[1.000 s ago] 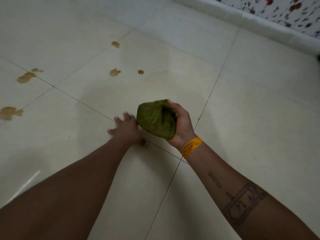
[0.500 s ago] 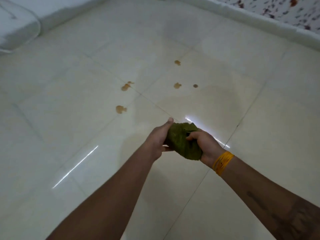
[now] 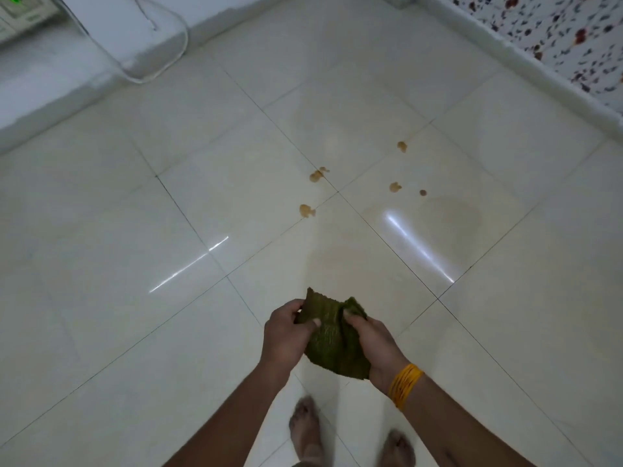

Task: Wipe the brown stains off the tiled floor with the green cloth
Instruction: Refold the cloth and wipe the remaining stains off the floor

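At the far left a white appliance with a small green light stands by the wall, and a white cable makes a loop on the floor beside it. The tiled floor is pale and glossy, with thin dark joints and two bright streaks of reflected light. The left hand grasps the left side of the green cloth, with the thumb pressed on the front of it. The cloth is crumpled and held up in the air between both hands, above the floor, not touching it. The brown stains lie further ahead on the tiles, well apart from the cloth: two near a crossing of the joints, three more to the right of them. The right hand grasps the right side of the cloth with curled fingers; a yellow bangle is on its wrist. Below the hands two bare feet stand on the tiles. At the far right is a speckled wall.
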